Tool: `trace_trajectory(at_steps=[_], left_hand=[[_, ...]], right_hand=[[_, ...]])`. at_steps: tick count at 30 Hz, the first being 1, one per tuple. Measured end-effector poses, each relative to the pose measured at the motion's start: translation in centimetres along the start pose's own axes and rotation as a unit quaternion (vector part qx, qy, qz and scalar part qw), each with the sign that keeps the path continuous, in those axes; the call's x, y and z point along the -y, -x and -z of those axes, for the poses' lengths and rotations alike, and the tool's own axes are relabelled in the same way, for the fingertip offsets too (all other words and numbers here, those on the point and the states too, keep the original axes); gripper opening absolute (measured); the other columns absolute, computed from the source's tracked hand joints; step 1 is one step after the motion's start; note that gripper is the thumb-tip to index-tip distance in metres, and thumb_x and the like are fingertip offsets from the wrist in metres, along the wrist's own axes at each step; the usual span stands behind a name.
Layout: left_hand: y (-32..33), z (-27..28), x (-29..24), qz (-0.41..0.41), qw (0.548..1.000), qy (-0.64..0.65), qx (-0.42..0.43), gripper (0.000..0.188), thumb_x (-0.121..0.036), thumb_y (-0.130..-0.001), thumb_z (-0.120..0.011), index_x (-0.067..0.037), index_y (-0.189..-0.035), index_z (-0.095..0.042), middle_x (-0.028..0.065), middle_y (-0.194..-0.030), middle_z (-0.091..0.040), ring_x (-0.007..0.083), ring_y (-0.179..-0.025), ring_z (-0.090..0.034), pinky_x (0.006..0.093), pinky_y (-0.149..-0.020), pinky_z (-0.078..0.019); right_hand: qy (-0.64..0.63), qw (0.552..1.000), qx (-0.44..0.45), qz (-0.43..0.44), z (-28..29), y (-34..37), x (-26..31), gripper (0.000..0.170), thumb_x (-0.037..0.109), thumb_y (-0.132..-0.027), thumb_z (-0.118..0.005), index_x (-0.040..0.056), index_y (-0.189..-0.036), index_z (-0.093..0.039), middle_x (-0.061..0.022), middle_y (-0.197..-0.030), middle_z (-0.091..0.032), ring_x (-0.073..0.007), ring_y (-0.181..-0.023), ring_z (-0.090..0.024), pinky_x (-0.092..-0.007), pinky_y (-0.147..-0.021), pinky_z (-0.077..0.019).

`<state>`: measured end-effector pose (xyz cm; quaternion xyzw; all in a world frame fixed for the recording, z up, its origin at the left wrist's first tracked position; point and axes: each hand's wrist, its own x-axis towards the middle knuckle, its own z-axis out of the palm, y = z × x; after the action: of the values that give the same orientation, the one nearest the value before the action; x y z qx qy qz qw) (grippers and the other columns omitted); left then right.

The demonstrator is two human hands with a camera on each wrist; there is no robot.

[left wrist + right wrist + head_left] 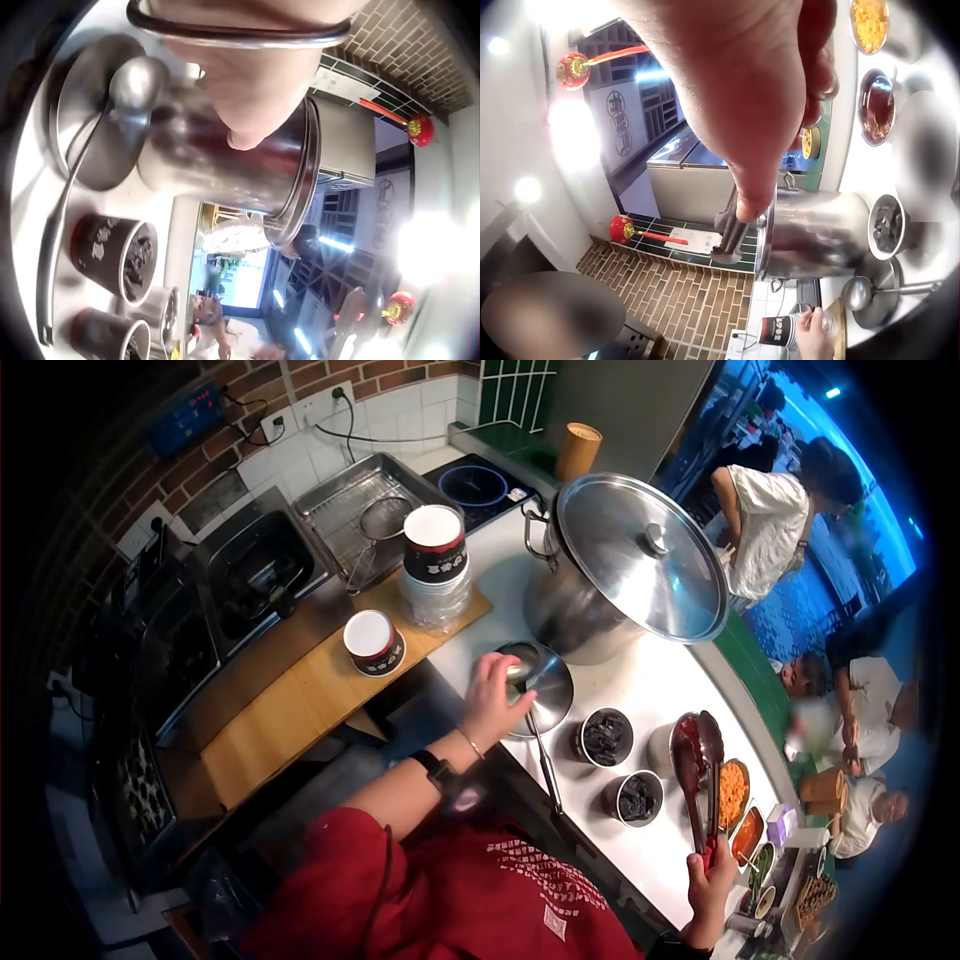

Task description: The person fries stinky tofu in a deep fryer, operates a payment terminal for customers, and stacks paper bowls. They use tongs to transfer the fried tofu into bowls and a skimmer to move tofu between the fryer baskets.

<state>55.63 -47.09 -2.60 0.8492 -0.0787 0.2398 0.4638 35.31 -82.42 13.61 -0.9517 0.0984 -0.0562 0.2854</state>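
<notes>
My left hand (495, 698) reaches over a metal bowl (558, 705) with a ladle (546, 762) lying in it. Its fingers are loosely bent, with nothing seen in them. In the left wrist view the ladle (137, 84) leans in the bowl, apart from the thumb. Low on the right, my right hand (710, 885) grips the red handle of dark tongs (690, 780). The tongs' far ends overlap a metal container (662, 740). Two paper cups, one (605, 738) above the other (638, 800), hold dark, glossy pieces and stand between the hands.
A large lidded stockpot (585, 605) stands behind the bowl. Stacked cups (436, 595) and one cup (372, 645) are on a wooden board (270, 735). Shredded orange food (734, 792) and red sauce (747, 833) sit at right. People stand beyond the counter.
</notes>
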Motion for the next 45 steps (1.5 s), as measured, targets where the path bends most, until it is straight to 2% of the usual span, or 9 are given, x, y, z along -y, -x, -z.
trace_trajectory(at_steps=[8,12,17,20,22,25,29,33,45], left_hand=[[-0.7,14.5,14.5,0.018,0.941,-0.335,-0.036,0.022,-0.014,-0.070,-0.074,-0.009,-0.086,-0.060,0.0105,-0.107,-0.052,0.0354,-0.107,-0.044,0.0477,-0.093,-0.0361],[-0.2,17.1,8.8,0.116,0.982,0.152,0.010,0.022,-0.009,-0.084,-0.067,-0.006,-0.102,-0.055,0.0096,-0.108,-0.053,0.0236,-0.097,-0.054,0.0324,-0.084,-0.0451],[0.6,24.4,4.0,0.293,0.661,0.687,0.076,0.015,-0.015,-0.099,-0.050,-0.005,-0.109,-0.048,-0.0009,-0.098,-0.052,0.0062,-0.088,-0.051,0.0240,-0.082,-0.0458],[1.1,29.3,4.9,0.231,0.801,0.553,0.001,0.021,-0.012,-0.097,-0.051,-0.005,-0.116,-0.046,0.0018,-0.107,-0.053,0.0095,-0.099,-0.052,0.0275,-0.089,-0.0456],[1.1,32.6,5.1,0.098,0.797,0.596,-0.021,0.085,-0.011,-0.080,-0.076,-0.007,-0.144,-0.021,0.0113,-0.136,-0.040,0.0209,-0.127,-0.040,0.0379,-0.107,-0.0341],[1.7,36.3,5.9,0.095,0.887,0.449,-0.045,0.106,-0.010,-0.071,-0.081,-0.008,-0.149,-0.009,0.0144,-0.147,-0.029,0.0241,-0.132,-0.036,0.0426,-0.111,-0.0299],[2.8,40.5,6.6,0.192,0.852,0.477,-0.099,0.087,-0.042,-0.075,-0.072,0.001,-0.140,-0.033,0.0134,-0.135,-0.047,0.0224,-0.126,-0.045,0.0382,-0.104,-0.0375],[8.4,40.8,10.0,0.268,0.790,0.522,-0.177,0.074,-0.029,-0.080,-0.065,0.002,-0.140,-0.033,0.0138,-0.136,-0.047,0.0230,-0.125,-0.047,0.0375,-0.104,-0.0385],[8.8,40.2,10.8,0.322,0.668,0.607,-0.286,0.074,-0.024,-0.080,-0.063,0.000,-0.141,-0.029,0.0146,-0.134,-0.047,0.0269,-0.124,-0.048,0.0402,-0.103,-0.0406]], right_hand=[[-0.043,0.967,0.153,0.201,-10.1,-9.9,12.0,0.064,0.060,-0.072,-0.072,0.0005,-0.084,-0.053,-0.0087,-0.058,-0.050,-0.0228,-0.051,-0.047,-0.0325,-0.052,-0.0425],[-0.174,0.951,0.179,0.185,-15.2,-13.5,20.9,0.072,0.057,-0.056,-0.084,0.0020,-0.087,-0.050,0.0018,-0.063,-0.046,-0.0095,-0.061,-0.042,-0.0241,-0.056,-0.0397],[-0.262,0.882,0.275,0.279,-21.2,-15.9,32.1,0.052,0.027,-0.064,-0.086,0.0023,-0.088,-0.047,0.0021,-0.066,-0.044,-0.0078,-0.064,-0.038,-0.0242,-0.055,-0.0378],[-0.197,0.878,0.319,0.297,-23.2,-14.9,39.3,0.025,0.009,-0.075,-0.069,0.0027,-0.082,-0.046,-0.0014,-0.063,-0.042,-0.0084,-0.061,-0.038,-0.0256,-0.055,-0.0386],[-0.175,0.864,0.336,0.331,-24.5,-14.2,43.9,0.023,0.009,-0.077,-0.067,0.0026,-0.083,-0.046,-0.0033,-0.062,-0.044,-0.0087,-0.061,-0.040,-0.0265,-0.054,-0.0393],[-0.082,0.821,0.381,0.416,-26.5,-13.7,49.7,0.031,0.021,-0.079,-0.071,0.0013,-0.093,-0.052,-0.0126,-0.069,-0.055,-0.0234,-0.060,-0.053,-0.0339,-0.059,-0.0456],[0.069,0.772,0.370,0.512,-27.6,-17.5,56.6,0.051,0.051,-0.082,-0.065,0.0046,-0.101,-0.054,-0.0175,-0.078,-0.063,-0.0362,-0.074,-0.064,-0.0445,-0.069,-0.0492],[0.404,0.695,0.173,0.569,-30.0,-23.2,62.5,0.055,0.057,-0.076,-0.066,0.0079,-0.101,-0.058,-0.0118,-0.077,-0.067,-0.0308,-0.079,-0.067,-0.0409,-0.072,-0.0529],[0.643,0.411,0.224,0.607,-40.4,-23.8,72.5,0.059,0.068,-0.074,-0.060,0.0143,-0.098,-0.071,-0.0065,-0.088,-0.069,-0.0265,-0.088,-0.067,-0.0396,-0.075,-0.0514]])
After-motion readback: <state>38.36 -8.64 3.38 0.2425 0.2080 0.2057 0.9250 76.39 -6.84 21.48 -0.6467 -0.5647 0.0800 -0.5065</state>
